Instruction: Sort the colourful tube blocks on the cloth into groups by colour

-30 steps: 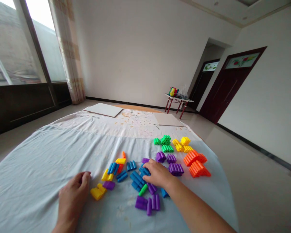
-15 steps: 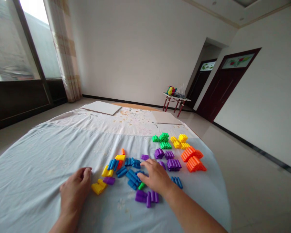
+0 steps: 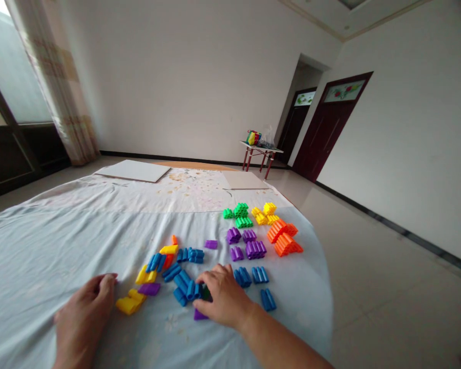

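My right hand (image 3: 223,297) reaches down into a loose pile of plastic tube-shaped building blocks, thumb and fingers curved around the end of a blue block (image 3: 194,290). A green block (image 3: 206,293) shows in the shade under the palm, and a purple block (image 3: 200,314) peeks out below the thumb. More blue blocks (image 3: 182,279) lie against the fingertips. On the cloth at the left rests my left hand (image 3: 86,312), fingers curled in and nothing visible in them. Nearest to it are yellow blocks (image 3: 129,303) and a purple block (image 3: 149,289).
Sorted groups stand at the right: green blocks (image 3: 241,210), yellow blocks (image 3: 268,208), orange blocks (image 3: 286,243), purple blocks (image 3: 255,249) and blue blocks (image 3: 260,274). Two flat boards (image 3: 134,170) lie at the far side of the cloth-covered table (image 3: 80,230). A small table (image 3: 262,147) stands beyond.
My view has turned right, so everything sits further left. My right hand has come down and nearer, closing around a blue block and covering the front purple blocks. My left hand stays curled.
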Tool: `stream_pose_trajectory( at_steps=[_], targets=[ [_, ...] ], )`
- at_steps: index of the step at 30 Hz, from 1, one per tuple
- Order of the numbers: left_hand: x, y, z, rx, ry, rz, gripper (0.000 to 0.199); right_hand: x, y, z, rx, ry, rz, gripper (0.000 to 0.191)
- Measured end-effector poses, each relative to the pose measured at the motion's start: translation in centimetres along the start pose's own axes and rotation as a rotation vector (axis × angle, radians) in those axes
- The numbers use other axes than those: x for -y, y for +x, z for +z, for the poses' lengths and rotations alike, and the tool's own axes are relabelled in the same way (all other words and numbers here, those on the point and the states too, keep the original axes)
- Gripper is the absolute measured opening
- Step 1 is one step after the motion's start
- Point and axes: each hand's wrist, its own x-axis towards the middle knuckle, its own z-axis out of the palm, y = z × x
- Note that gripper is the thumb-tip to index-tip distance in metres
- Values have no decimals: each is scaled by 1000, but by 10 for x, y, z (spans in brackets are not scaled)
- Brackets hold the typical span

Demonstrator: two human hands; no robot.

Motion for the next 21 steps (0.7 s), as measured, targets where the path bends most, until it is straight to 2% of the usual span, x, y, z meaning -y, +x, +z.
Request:
stream_pose_trajectory(
  at_steps=[2,6,10,13,17,21],
  targets=[
    [-1,-1,-1,1,-6,-6,55,-6,-6,-13,-56,49,-9,35],
    [-5,-3,-2,-10,-41,-17,51,-32,-20,-53,-178,92,60,33],
    [-6,-1,0,-13,-42,-33,51,-61,-31,-80,-137,37,120,34],
    [-3,2,3,-19,-35,-28,50,-72,-35,-85,-57,6,105,38],
    [1,3,5,-25,-46,-19,49,-74,-36,-83,38,-20,71,42],
    [1,3,5,-30,-52,-23,48,-74,-37,-80,67,-42,81,40]
  ],
)
